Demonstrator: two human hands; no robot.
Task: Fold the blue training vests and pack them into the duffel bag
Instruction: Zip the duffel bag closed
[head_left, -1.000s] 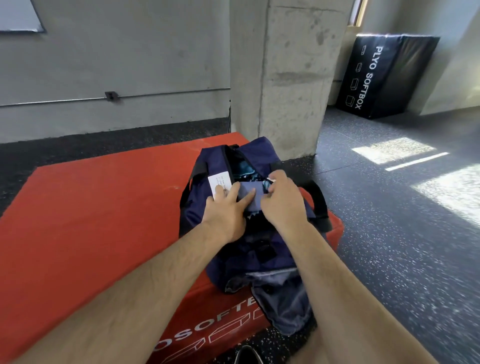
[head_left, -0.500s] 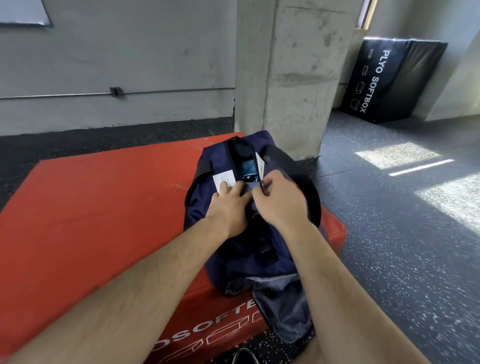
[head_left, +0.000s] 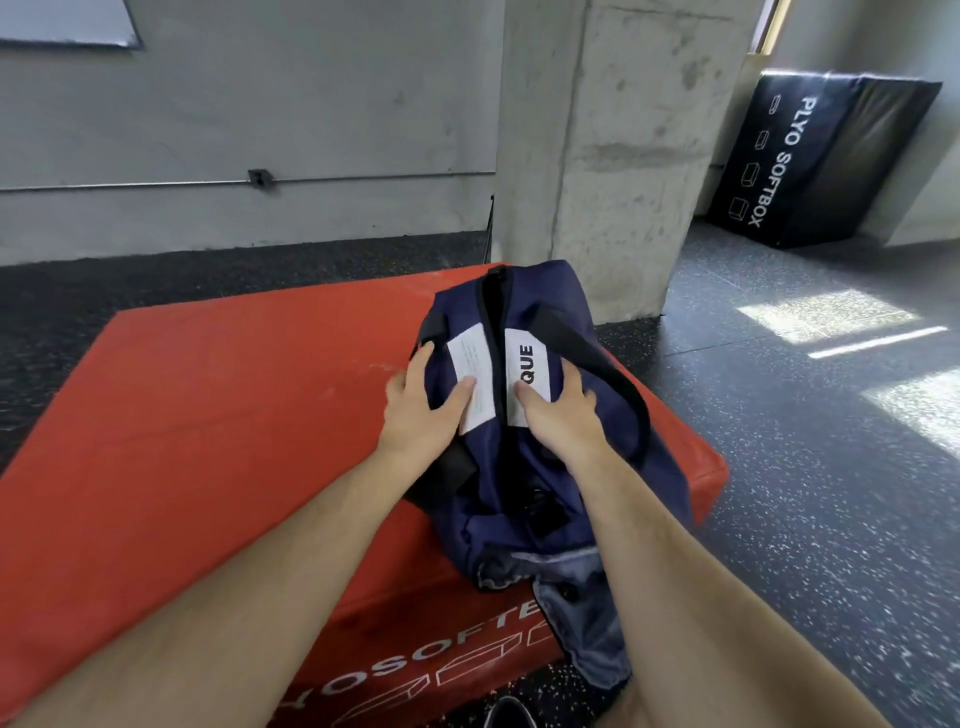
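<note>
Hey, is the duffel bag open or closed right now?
Closed: on the duffel bag, the top edges meet along a dark seam between white labels, nothing inside showing. Zipped or not, cannot tell.

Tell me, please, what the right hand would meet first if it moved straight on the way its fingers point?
Likely the black strap crossing the duffel bag just beyond the right hand; the concrete pillar stands farther.
</note>
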